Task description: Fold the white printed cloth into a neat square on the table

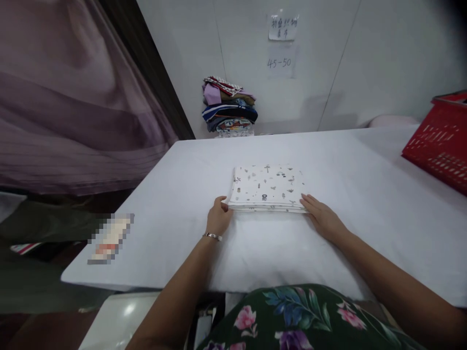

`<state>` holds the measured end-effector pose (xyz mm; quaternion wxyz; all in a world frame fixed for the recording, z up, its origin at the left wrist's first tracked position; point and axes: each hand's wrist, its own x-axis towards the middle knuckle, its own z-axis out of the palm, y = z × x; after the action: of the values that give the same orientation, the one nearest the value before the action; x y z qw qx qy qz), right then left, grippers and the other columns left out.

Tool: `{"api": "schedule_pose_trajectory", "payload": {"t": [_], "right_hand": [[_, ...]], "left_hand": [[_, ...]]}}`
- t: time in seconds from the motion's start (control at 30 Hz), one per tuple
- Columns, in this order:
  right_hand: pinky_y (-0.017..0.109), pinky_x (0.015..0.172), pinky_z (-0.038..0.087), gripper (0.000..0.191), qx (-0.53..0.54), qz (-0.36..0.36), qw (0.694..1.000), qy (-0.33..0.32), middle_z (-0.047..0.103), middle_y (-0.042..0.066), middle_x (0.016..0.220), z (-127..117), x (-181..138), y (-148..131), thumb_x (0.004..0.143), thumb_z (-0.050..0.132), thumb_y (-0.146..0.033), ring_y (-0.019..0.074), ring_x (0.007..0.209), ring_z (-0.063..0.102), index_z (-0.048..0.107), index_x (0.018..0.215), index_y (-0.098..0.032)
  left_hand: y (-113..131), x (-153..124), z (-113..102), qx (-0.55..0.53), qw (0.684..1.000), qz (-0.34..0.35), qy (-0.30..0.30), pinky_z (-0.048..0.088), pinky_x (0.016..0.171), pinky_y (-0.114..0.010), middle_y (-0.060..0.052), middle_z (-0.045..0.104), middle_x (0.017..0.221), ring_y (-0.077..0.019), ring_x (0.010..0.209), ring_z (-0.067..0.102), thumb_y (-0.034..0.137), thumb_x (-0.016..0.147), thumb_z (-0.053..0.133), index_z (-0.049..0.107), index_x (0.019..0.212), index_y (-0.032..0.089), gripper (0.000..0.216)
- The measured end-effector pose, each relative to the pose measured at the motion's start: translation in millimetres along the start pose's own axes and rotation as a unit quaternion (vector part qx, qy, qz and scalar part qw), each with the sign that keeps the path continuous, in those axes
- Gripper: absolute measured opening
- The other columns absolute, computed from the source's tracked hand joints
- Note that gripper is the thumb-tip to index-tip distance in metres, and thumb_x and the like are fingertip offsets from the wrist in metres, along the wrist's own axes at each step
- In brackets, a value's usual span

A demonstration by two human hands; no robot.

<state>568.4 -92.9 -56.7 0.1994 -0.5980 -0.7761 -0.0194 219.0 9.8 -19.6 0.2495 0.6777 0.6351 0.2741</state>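
Note:
A folded white cloth (268, 187) printed with small grey motifs lies flat in several layers on a white-covered table (310, 257). At its near left corner, my left hand (219, 217) has its fingers curled, with the thumb and forefinger closed on the corner's edge. A metal bracelet (212, 236) circles that wrist. My right hand (324, 217) rests at the near right corner, its fingers stretched out together and the tips touching the cloth's edge.
A red plastic basket (443, 141) stands at the right. Against the wall rises a stack of folded fabrics (229, 107). A blurred-out flat object (111, 238) lies near the table's left edge. Purple curtain (73, 97) hangs at left. Two paper notes (283, 27) are on the wall.

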Motion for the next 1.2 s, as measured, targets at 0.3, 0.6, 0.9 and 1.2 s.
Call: {"api": "schedule_pose_trajectory", "payload": {"t": [0.3,0.6,0.9,1.2], "right_hand": [[0.042,0.102,0.036,0.049,0.014,0.007,1.0,-0.004,0.035,0.005,0.142,0,1,0,0.089,0.032,-0.015,0.0197,0.131,0.029,0.033,0.137,-0.024],[0.043,0.104,0.034,0.052,0.027,-0.005,1.0,0.007,0.032,0.003,0.144,6,-1,5,0.088,0.034,-0.017,0.0211,0.131,0.029,0.028,0.14,-0.026],[0.043,0.105,0.033,0.053,0.029,-0.002,0.999,0.015,0.032,0.003,0.144,5,-2,3,0.088,0.034,-0.018,0.0213,0.131,0.029,0.027,0.14,-0.027],[0.043,0.106,0.032,0.052,0.034,0.0,0.999,0.017,0.031,0.003,0.144,2,-1,0,0.089,0.036,-0.022,0.0212,0.131,0.029,0.027,0.14,-0.027]], "left_hand": [[-9,-1,0,-0.015,0.999,0.043,-0.02,0.043,0.064,-0.024,0.002,0.061,0.085,-0.0112,0.066,0.055,0.023,0.073,0.053,0.047,0.116,0.023,0.043],[-6,-9,2,-0.022,0.985,0.164,0.044,0.046,0.068,-0.024,-0.002,0.055,0.1,-0.0122,0.079,0.053,0.018,0.074,0.053,0.052,0.111,0.023,0.038],[-6,2,-6,-0.137,0.989,0.042,0.037,0.044,0.07,-0.026,-0.002,0.061,0.085,-0.0131,0.077,0.055,0.035,0.076,0.054,0.062,0.089,0.019,0.023],[13,18,-10,-0.104,0.994,-0.001,0.025,0.037,0.058,-0.023,0.003,0.05,0.06,-0.01,0.059,0.046,0.033,0.065,0.06,0.052,0.054,0.017,0.021]]}}
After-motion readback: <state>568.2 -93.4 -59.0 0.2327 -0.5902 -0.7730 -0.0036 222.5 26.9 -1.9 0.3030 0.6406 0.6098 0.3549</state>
